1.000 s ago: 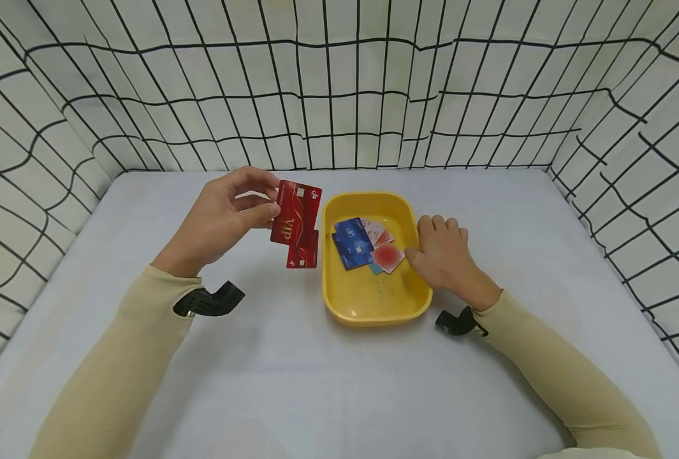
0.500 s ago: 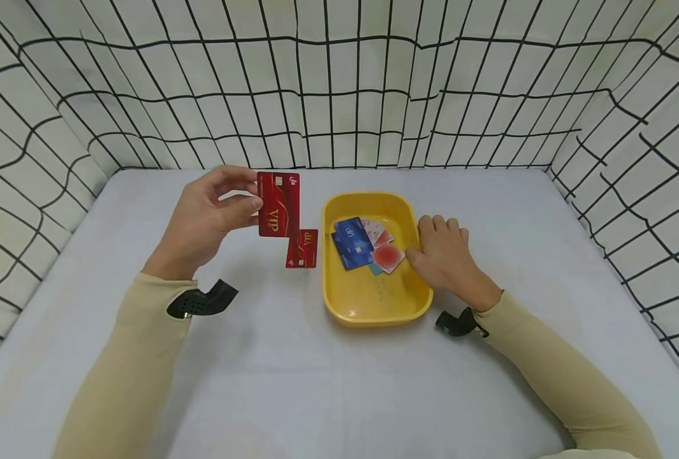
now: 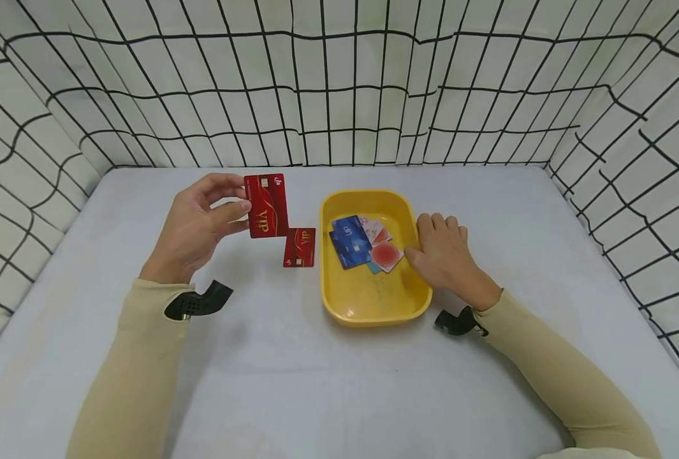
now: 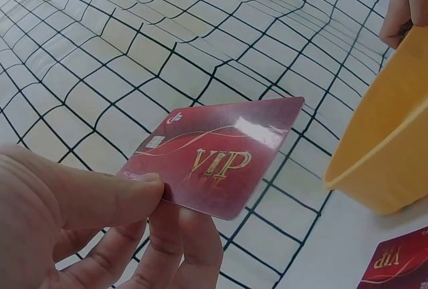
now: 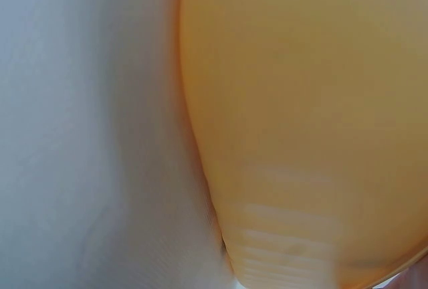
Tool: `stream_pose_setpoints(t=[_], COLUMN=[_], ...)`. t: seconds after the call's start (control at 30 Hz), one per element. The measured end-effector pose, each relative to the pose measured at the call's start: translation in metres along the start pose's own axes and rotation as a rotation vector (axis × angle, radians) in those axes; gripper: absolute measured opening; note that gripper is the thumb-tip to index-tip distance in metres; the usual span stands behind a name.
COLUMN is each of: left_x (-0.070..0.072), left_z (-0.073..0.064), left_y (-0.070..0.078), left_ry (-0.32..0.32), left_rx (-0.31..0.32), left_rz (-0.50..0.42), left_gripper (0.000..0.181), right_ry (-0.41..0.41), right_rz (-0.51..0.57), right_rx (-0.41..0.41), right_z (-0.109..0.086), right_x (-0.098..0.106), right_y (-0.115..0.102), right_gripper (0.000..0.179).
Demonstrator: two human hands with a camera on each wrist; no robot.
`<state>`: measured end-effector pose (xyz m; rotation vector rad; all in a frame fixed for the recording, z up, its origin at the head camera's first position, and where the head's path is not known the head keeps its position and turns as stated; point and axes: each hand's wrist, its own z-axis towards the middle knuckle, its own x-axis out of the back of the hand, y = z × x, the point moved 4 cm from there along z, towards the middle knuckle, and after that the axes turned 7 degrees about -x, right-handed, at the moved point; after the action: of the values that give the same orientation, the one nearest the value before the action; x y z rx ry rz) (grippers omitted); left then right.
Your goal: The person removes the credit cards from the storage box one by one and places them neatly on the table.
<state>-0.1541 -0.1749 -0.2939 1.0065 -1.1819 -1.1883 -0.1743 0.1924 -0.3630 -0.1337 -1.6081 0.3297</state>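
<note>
My left hand [image 3: 192, 223] pinches a red VIP card [image 3: 267, 213] by its left edge, thumb on its face, fingers behind. The left wrist view shows the card's gold letters and chip, raised and tilted. A second red VIP card [image 3: 299, 248] lies on the table between that hand and the yellow tray [image 3: 373, 309]. My right hand [image 3: 445, 255] grips the tray's right rim, with the thumb over the edge. Inside the tray lie overlapping blue cards [image 3: 350, 241] and a few pink-and-white cards [image 3: 386, 256]. The right wrist view shows mainly the tray's outer wall [image 5: 301, 102].
A white-covered table [image 3: 339, 389] lies under everything. White panels with a black wire grid [image 3: 339, 89] rise at the back and both sides. A black band [image 3: 198, 301] sits at the left wrist, another black band [image 3: 456, 322] at the right.
My left hand has moved left with the red VIP card, away from the tray, fully uncovering the second red card on the table. My right hand and the tray stay put.
</note>
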Motion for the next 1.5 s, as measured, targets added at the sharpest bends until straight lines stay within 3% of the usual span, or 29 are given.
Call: stream_pose_setpoints(t=[0.27,1.0,1.23,1.5], left_x=[0.001,0.014,0.017,0.017], left_z=[0.005,0.017,0.019,0.02], left_y=[-0.015,-0.058,-0.071,-0.083], left_ry=[0.003,-0.021,-0.047,-0.081], left_rx=[0.04,0.215,0.238,0.238], left_rz=[-0.046,0.039,0.078,0.047], left_gripper=[0.036,0.044,0.045,0.046], right_ry=[0.0,-0.008,-0.003,-0.007], right_rz=[-0.001,0.008,0.017,0.008], right_rx=[0.001,-0.006,0.0,-0.004], right_z=[0.001,0.001,0.001,0.001], right_x=[0.0,0.001,0.002,0.0], right_y=[0.001,0.0,0.0,0.001], right_gripper=[0.027,0.029,0.027,0.027])
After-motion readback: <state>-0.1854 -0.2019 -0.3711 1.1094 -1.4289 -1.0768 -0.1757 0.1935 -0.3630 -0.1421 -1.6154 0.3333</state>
